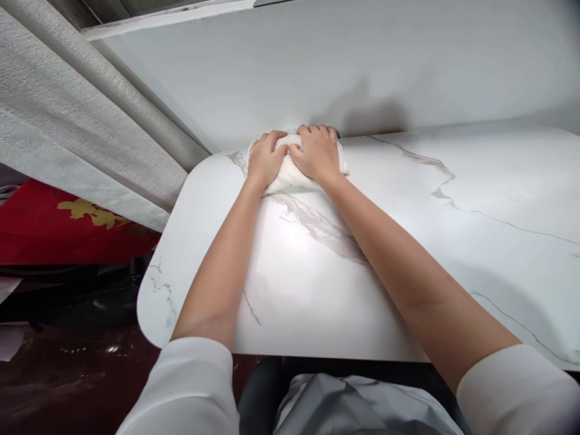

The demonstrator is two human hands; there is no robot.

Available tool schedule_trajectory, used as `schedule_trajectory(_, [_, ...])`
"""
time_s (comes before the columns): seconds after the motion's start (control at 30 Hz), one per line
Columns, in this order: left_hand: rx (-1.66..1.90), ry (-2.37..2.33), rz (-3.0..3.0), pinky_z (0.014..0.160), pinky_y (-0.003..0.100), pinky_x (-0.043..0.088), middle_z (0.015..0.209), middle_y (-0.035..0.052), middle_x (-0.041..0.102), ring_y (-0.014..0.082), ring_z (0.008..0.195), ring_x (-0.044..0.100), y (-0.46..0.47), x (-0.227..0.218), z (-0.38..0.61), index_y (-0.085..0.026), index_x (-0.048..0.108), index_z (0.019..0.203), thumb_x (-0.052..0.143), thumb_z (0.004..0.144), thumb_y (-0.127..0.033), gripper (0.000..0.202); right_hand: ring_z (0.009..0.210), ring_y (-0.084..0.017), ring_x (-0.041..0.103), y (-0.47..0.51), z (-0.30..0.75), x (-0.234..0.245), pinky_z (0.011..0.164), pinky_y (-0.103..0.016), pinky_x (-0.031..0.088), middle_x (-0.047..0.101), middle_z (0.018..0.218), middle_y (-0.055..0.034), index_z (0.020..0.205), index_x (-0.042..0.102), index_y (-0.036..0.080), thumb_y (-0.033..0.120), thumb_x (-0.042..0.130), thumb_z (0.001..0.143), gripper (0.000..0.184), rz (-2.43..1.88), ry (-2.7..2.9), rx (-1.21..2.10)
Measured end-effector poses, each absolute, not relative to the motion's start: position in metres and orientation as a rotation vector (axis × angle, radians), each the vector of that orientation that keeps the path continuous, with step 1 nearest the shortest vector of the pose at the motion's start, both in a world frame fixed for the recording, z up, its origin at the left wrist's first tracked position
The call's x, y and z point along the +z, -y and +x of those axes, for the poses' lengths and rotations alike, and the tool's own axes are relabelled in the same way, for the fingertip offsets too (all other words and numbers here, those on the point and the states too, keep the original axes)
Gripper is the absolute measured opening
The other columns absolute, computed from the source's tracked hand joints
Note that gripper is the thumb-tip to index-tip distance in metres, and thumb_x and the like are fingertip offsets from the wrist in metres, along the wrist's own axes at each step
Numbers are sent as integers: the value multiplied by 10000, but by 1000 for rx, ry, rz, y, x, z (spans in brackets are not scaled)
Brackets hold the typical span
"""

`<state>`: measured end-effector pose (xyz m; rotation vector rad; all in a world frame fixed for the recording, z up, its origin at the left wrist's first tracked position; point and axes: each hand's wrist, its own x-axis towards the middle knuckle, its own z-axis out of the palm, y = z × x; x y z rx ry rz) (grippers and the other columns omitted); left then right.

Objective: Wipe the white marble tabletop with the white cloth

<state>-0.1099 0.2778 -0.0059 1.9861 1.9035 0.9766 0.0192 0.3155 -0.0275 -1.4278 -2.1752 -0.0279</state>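
Note:
A folded white cloth [293, 175] lies at the far edge of the white marble-patterned table [317, 314], close to the wall. My left hand [266, 159] grips its left side, with the fingers curled over the far part and the thumb pointing inward. On the right side, my right hand [318, 152] holds the same cloth, its fingers bent over the top. The two thumbs nearly meet above the cloth's middle. Both arms are stretched forward across the tabletop. The fingertips at the far side are partly hidden.
A pale wall [217, 78] rises directly behind the table. At the left hangs a light grey curtain [90, 103], beside the table's rounded corner. Below it are a red item with a gold pattern [67, 226] and dark objects on the reddish floor [90, 386].

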Motion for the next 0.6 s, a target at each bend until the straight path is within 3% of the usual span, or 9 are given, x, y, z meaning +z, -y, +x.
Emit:
schedule_trajectory(0.27, [950,-1941,1980,1154,400,344,1283,38,641,248,1247,550,-270,-4,-106,-272,627,1209,430,856,-214,408,1113,-340,510,-305,22,-27,1078,-586,249,611,1077,-168,1094,586,108,255,239,976,396,-1395,2173,-21])
schedule_trajectory(0.6, [746,-1984,2060,1219,435,224,1407,75,572,227,1357,458,-215,-2,-92,-191,553,1328,373,893,-225,472,1217,-327,472,-229,39,-12,1152,-551,182,593,1232,-189,1197,574,51,226,316,969,387,-1456,2260,-9])
